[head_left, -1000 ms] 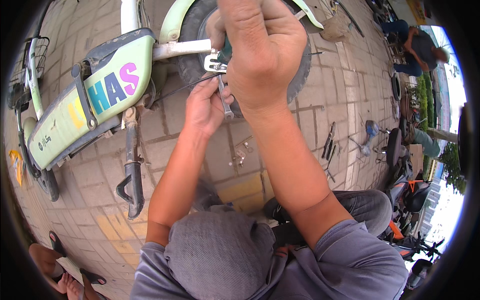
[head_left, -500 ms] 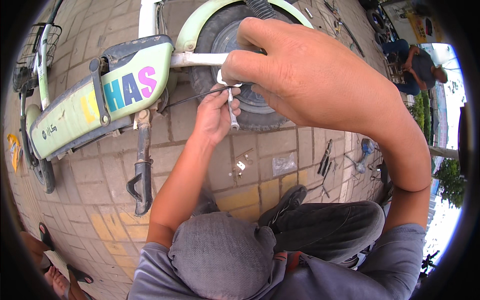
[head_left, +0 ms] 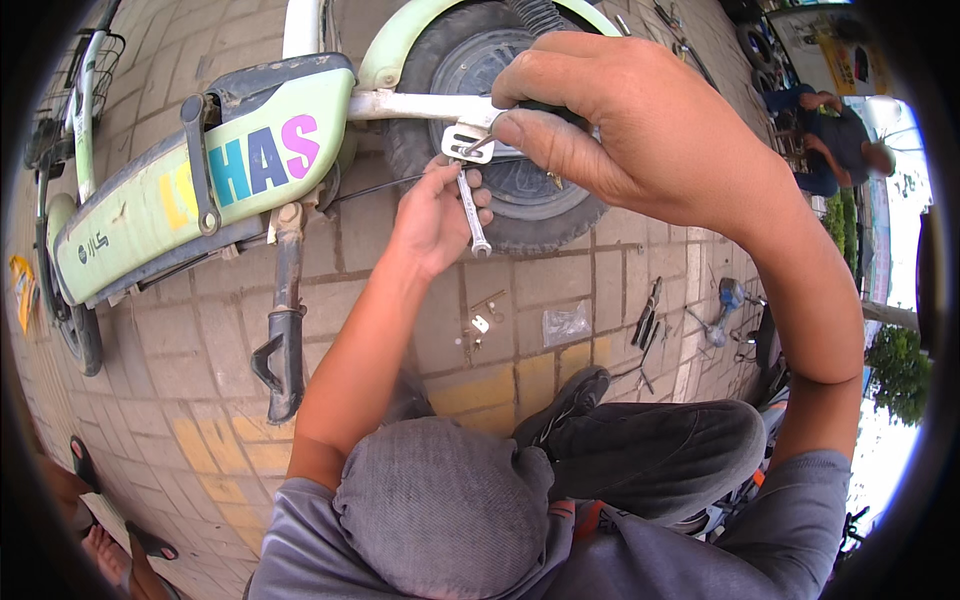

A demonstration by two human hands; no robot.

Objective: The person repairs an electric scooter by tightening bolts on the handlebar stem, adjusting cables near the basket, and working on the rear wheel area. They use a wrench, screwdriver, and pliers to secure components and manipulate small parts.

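My left hand [head_left: 428, 220] is closed around a small silver wrench [head_left: 471, 208], which hangs down from its fingers beside the rear wheel [head_left: 540, 228]. A white slotted plate [head_left: 484, 152] sits just above those fingertips, at the end of the white frame arm. My right hand [head_left: 650, 140] pinches a tool with a dark grip, which looks like a screwdriver [head_left: 552, 110]. Its thin metal tip reaches the plate's slot. A dark cable [head_left: 375, 187] runs from the pale green bicycle [head_left: 230, 185] to my left fingers. My right palm hides part of the wheel.
On the paving lie small metal parts [head_left: 480, 324], a clear plastic bag [head_left: 567, 324], pliers [head_left: 648, 312] and a blue power tool [head_left: 728, 300]. The kickstand [head_left: 287, 330] juts out towards me. A seated person [head_left: 840, 140] is at the far right; another person's feet [head_left: 110, 555] show lower left.
My right hand has shifted right and its thumb and fingers now show around the tool. The slotted plate has come into clearer view. The wrench stays in my left hand.
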